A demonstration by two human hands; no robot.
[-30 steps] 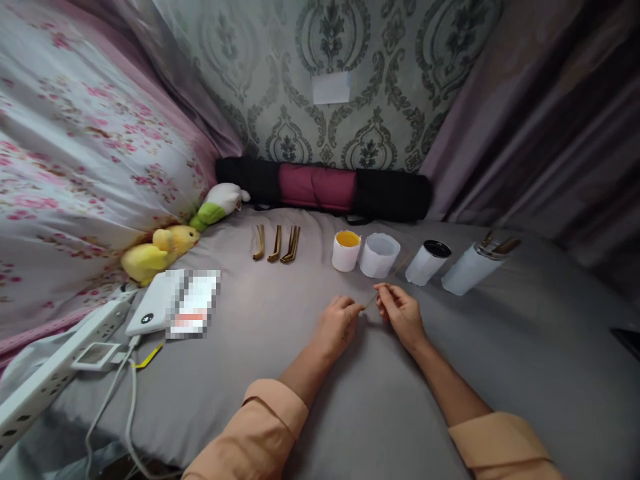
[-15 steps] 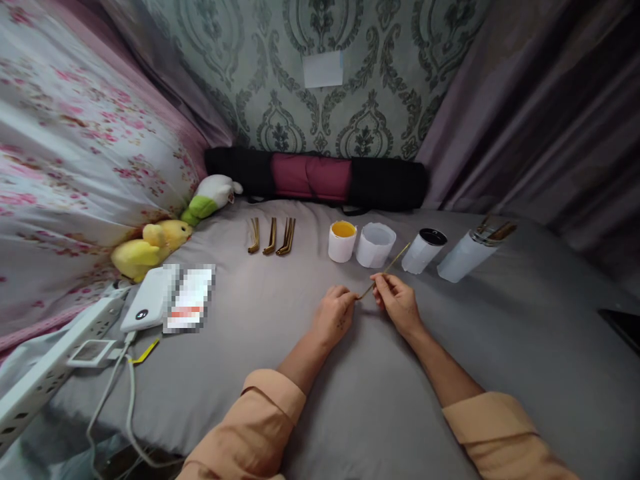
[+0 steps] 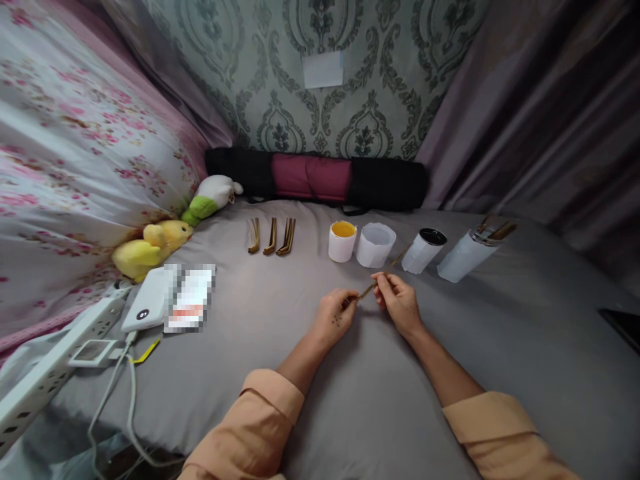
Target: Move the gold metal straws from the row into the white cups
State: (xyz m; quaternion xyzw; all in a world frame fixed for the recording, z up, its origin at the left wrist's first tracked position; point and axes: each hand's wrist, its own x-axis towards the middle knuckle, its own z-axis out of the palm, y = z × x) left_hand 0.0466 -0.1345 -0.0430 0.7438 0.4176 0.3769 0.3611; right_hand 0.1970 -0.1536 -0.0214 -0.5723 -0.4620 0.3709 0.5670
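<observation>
Between my two hands is a thin golden-brown stick (image 3: 368, 290), slanting up to the right. My left hand (image 3: 336, 316) pinches its lower left end, and the fingertips hide that end. Farther along, my right hand (image 3: 399, 304) holds it between thumb and fingers. The stick's far end reaches past the right fingers toward a narrow white-wrapped can (image 3: 419, 259) with a dark rim. Beyond my left hand lie three small bunches of similar sticks, a left bunch (image 3: 255, 237), a middle bunch (image 3: 271, 237) and a right bunch (image 3: 287, 237), each bent near its lower end.
Behind my hands stand a white cup with a yellow inside (image 3: 341, 245), a wider white cup (image 3: 375, 248) and a tall white container (image 3: 465, 257) with brown sticks. At left are plush toys (image 3: 153, 248), a power bank (image 3: 147, 300) and a power strip (image 3: 55, 360). A rolled bag (image 3: 313, 177) lies behind.
The stick has turned between my fingers, and its far end now looks dimmer and lower. My left hand has rolled slightly, while both forearms stay in nearly the same place.
</observation>
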